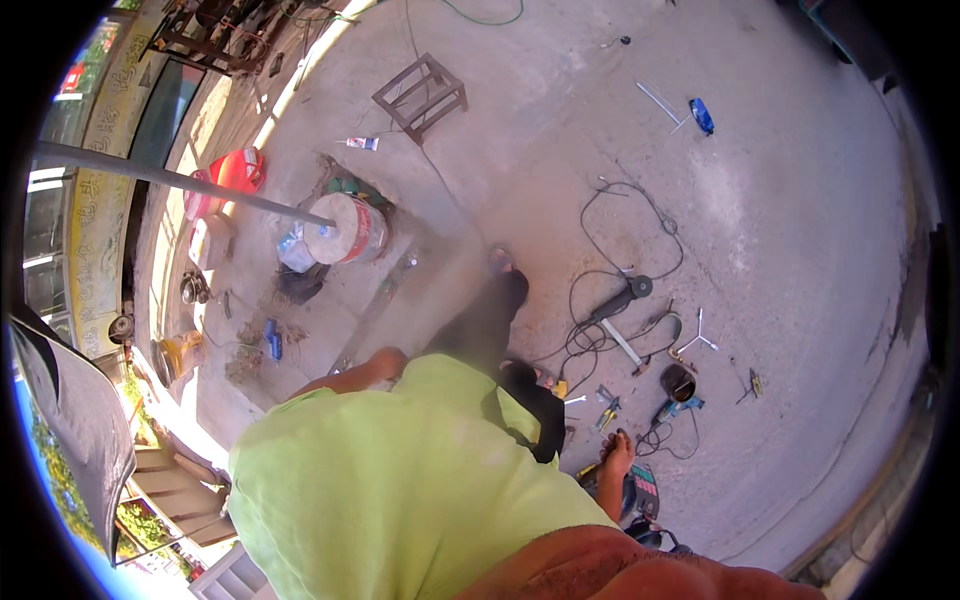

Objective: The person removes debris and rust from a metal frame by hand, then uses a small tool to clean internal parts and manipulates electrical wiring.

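Observation:
My left hand (385,365) is at the left edge of my yellow-green shirt, its fingers mostly hidden. My right hand (616,452) is low on the right, fingers curled round something small and dark that I cannot make out, above a dark machine with a keypad panel (641,490). Near it lie yellow-handled pliers (607,416), a blue power tool (678,410) and a dark round container (677,382). Farther up the floor are a black grinder (628,296) with cables, a hammer (620,340) and a three-armed wrench (700,335).
Ahead stand a metal stool frame (420,95) and a round pillar base (350,240) with a slanting pole (250,198). Red containers (236,172), a white jug (210,243) and a yellow bucket (178,355) line the left. A blue object (701,117) lies farther right.

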Tool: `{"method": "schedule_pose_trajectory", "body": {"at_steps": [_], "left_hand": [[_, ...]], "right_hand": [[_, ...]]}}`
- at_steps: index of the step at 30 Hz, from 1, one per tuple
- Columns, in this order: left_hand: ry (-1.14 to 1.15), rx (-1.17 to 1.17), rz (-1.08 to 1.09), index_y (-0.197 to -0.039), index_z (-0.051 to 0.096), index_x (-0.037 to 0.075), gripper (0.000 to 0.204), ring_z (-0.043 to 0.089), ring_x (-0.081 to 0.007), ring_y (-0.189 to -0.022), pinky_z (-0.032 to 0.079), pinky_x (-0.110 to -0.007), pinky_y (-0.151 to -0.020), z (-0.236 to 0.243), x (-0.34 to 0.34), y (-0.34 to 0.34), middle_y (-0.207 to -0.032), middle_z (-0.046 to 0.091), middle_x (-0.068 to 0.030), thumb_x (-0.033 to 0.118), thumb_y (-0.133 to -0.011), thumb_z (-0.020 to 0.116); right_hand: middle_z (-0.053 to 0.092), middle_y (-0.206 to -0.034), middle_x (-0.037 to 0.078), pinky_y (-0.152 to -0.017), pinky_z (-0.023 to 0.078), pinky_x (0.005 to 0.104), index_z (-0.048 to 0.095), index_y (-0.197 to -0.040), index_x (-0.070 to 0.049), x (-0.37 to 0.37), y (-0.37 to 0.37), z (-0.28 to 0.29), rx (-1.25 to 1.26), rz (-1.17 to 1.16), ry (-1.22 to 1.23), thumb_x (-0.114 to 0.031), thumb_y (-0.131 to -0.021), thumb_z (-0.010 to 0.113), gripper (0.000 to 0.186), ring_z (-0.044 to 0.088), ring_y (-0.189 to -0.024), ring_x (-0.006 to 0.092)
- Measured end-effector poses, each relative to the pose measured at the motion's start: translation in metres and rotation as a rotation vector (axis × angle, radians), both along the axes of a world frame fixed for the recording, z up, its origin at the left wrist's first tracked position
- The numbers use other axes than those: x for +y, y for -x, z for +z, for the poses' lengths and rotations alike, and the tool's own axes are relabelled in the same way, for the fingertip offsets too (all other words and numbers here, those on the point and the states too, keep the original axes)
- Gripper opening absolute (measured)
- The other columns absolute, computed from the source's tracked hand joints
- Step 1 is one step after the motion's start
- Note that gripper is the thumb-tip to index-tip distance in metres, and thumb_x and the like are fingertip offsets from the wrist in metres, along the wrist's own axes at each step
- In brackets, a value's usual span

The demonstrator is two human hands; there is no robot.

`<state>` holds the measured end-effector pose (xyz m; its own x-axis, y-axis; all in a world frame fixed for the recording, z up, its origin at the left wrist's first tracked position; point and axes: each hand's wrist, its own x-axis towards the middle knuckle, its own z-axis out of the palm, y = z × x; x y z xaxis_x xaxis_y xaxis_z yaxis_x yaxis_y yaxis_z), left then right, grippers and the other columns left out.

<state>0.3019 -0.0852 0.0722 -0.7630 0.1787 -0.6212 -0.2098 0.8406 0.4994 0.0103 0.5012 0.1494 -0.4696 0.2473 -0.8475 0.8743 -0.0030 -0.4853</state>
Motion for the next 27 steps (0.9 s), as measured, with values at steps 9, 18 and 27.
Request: {"method": "schedule_pose_trajectory", "body": {"at_steps": [9, 18, 27], "left_hand": [[-0.484, 0.183, 1.037, -0.076, 0.064, 0.007, 0.013, 0.068, -0.0290, -0.072, 0.055, -0.043, -0.061, -0.055, -0.100, 0.070, -0.081, 0.069, -0.0093, 0.019, -0.080, 0.066], [-0.365, -0.189, 1.479, -0.077, 0.066, 0.009, 0.017, 0.068, -0.0225, -0.065, 0.054, -0.038, -0.055, -0.046, -0.159, 0.184, -0.076, 0.070, -0.0076, 0.016, -0.090, 0.057], [-0.899, -0.348, 2.268, -0.101, 0.061, 0.012, 0.021, 0.063, -0.0244, -0.068, 0.051, -0.036, -0.057, -0.004, -0.251, 0.403, -0.086, 0.065, -0.0080, 0.025, -0.098, 0.045]], "right_hand": [[0.069, -0.082, 0.006, -0.045, 0.042, 0.0273, 0.066, -0.113, -0.004, -0.159, 0.185, 0.003, -0.150, 0.523, -0.063, -0.021, -0.095, 0.063, 0.025, 0.063, -0.061, 0.0148], [0.069, -0.084, 0.008, -0.052, 0.050, 0.0328, 0.068, -0.110, -0.003, -0.296, 0.397, -0.023, -0.317, 0.776, -0.141, -0.019, -0.093, 0.063, 0.024, 0.066, -0.067, 0.0180], [0.068, -0.083, 0.009, -0.051, 0.050, 0.0321, 0.067, -0.108, -0.004, -0.459, 0.745, -0.022, -0.446, 1.039, -0.338, -0.014, -0.094, 0.060, 0.019, 0.066, -0.066, 0.0197]]}}
